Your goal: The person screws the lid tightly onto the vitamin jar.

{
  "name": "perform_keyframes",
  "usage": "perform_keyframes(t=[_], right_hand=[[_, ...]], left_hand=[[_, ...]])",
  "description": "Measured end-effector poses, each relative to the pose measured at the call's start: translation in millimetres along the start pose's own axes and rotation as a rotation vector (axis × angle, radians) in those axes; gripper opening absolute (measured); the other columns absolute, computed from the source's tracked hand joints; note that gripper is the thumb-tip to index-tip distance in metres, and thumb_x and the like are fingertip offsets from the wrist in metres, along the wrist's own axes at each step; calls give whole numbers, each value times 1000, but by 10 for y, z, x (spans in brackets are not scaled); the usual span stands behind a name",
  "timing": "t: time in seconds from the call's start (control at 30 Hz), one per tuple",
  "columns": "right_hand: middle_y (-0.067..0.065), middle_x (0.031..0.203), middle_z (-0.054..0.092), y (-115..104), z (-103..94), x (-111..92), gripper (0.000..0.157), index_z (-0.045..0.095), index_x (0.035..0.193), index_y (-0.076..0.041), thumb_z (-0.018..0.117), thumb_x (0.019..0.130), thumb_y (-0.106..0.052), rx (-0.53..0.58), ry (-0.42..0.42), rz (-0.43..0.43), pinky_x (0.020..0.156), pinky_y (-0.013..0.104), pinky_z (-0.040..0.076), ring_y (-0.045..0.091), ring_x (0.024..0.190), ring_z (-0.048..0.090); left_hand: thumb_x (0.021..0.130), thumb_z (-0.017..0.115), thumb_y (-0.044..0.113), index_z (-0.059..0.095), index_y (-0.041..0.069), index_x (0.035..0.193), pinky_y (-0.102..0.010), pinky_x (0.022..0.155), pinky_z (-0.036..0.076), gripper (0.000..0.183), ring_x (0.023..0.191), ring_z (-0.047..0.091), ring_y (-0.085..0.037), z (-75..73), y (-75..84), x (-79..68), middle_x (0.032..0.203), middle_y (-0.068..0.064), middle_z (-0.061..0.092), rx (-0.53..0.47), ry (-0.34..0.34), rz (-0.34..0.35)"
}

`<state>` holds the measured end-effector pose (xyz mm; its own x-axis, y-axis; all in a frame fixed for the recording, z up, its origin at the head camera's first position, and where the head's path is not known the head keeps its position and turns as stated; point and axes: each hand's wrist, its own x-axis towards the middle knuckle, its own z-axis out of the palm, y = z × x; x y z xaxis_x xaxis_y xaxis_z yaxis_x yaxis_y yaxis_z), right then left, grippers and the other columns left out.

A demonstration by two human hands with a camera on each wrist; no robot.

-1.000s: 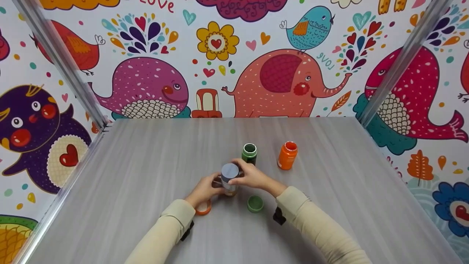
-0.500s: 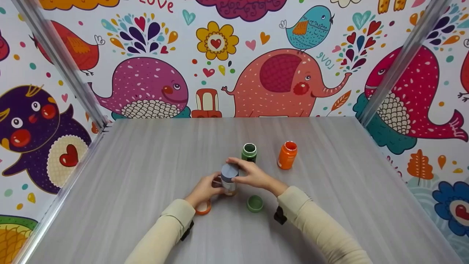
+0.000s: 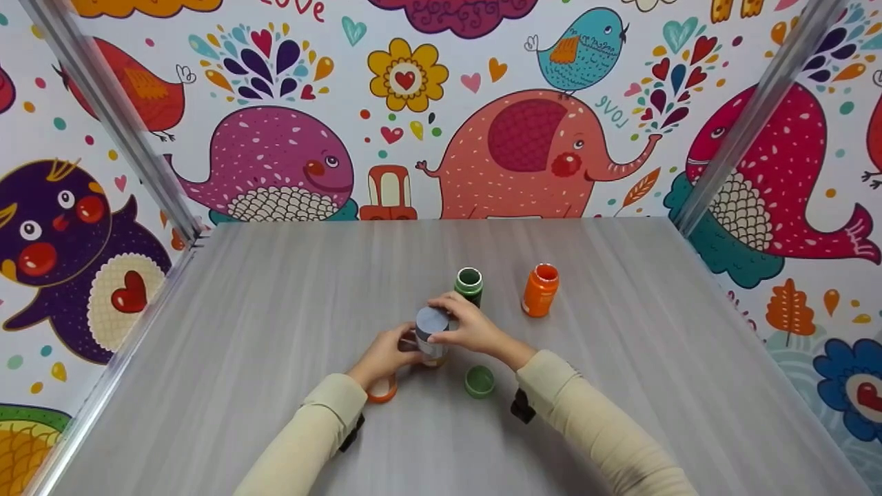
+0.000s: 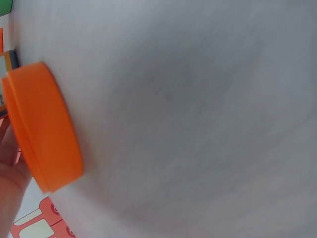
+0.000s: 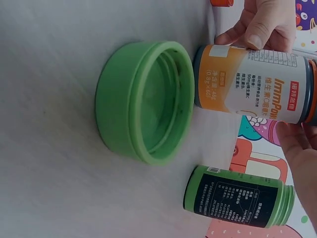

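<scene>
A vitamin bottle (image 3: 433, 351) with a white and orange label stands upright on the table. My left hand (image 3: 384, 355) grips its body from the left. On top sits a grey-blue cap (image 3: 432, 322), and my right hand (image 3: 475, 331) holds this between thumb and fingers. In the right wrist view an orange band (image 5: 312, 91) shows between body and cap. A green cap (image 5: 116, 101) lies hollow side up near the right forearm. Beside the left wrist is an orange cap (image 4: 49, 134), partly hidden in the head view.
Behind the right hand stands an uncapped green bottle (image 3: 468, 286), its lower part covered by that hand in the head view. Farther right is an uncapped orange bottle (image 3: 541, 293). A patterned wall (image 3: 289, 158) with metal posts (image 3: 124, 124) borders the grey table (image 3: 275, 289).
Half a second ago the right fingers were spread looser around the cap; now they have closed on it again. The left hand and the bottle have stayed in place.
</scene>
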<state>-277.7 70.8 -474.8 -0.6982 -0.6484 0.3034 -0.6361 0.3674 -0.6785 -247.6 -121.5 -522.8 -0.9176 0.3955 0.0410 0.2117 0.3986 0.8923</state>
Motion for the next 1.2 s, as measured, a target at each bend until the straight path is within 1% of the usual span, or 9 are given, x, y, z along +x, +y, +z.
perform_keyframes(t=[0.17, 0.3, 0.4, 0.53, 0.67, 0.87, 0.97, 1.0, 1.2], right_hand=[[7, 107, 45, 1, 17, -7, 63, 44, 114, 0, 65, 67, -36, 57, -12, 45, 80, 29, 40, 15, 95, 44], [12, 119, 40, 2, -8, -26, 66, 35, 122, -2, 65, 70, -29, 145, -73, 69, 82, 35, 39, 19, 103, 41], [14, 127, 34, -74, -75, -49, 63, 30, 127, -2, 61, 74, -19, 223, -124, 48, 87, 40, 34, 22, 111, 36], [17, 128, 33, -182, -147, -64, 55, 31, 126, 3, 56, 78, -9, 283, -169, 6, 94, 37, 27, 24, 115, 33], [17, 124, 38, -146, -123, -53, 53, 35, 122, 5, 58, 76, -10, 229, -132, -29, 93, 34, 29, 23, 111, 37], [9, 117, 44, 29, -31, -27, 60, 40, 121, -3, 63, 71, -28, 96, -55, 16, 85, 32, 37, 16, 102, 42], [7, 113, 45, 36, -15, -19, 64, 43, 119, -2, 64, 68, -34, 65, -37, 25, 81, 32, 39, 16, 98, 44], [7, 112, 45, 34, -11, -16, 64, 44, 118, -2, 64, 68, -35, 54, -28, 25, 80, 32, 40, 16, 97, 44], [6, 107, 44, -5, 7, -7, 62, 45, 113, -2, 67, 66, -34, 75, -13, 63, 79, 35, 41, 16, 94, 44]], left_hand=[[67, 65, 34, 43, 8, 118, -31, 77, 44, 61, 92, 54, -20, 11, 9, -2, 105, -9, 53, 16, 9, -21], [66, 66, 35, 44, 7, 117, -31, 77, 43, 61, 92, 54, -19, 12, 15, -4, 106, -9, 54, 38, 15, -21], [66, 66, 33, 45, 5, 116, -31, 78, 43, 61, 92, 54, -20, 7, 21, -11, 106, -11, 54, 35, 17, -9], [67, 67, 30, 45, 3, 115, -33, 78, 43, 59, 92, 53, -22, 2, 24, -17, 105, -12, 54, 25, 14, 5], [68, 66, 31, 44, 5, 117, -33, 78, 43, 60, 93, 53, -21, 2, 27, -11, 106, -11, 53, 25, 9, -13], [67, 66, 32, 44, 7, 117, -33, 78, 43, 60, 92, 53, -19, 7, 25, -4, 107, -9, 53, 21, 10, -40], [67, 67, 32, 45, 9, 116, -31, 78, 42, 59, 92, 54, -18, 10, 23, -6, 106, -7, 54, 10, 15, -44], [67, 67, 30, 45, 8, 116, -32, 78, 42, 58, 92, 53, -19, 8, 66, -21, 107, -8, 53, 2, 15, -47], [68, 67, 25, 45, 8, 116, -33, 77, 44, 55, 92, 54, -21, 9, 109, -48, 106, -9, 52, -18, 13, -51]])
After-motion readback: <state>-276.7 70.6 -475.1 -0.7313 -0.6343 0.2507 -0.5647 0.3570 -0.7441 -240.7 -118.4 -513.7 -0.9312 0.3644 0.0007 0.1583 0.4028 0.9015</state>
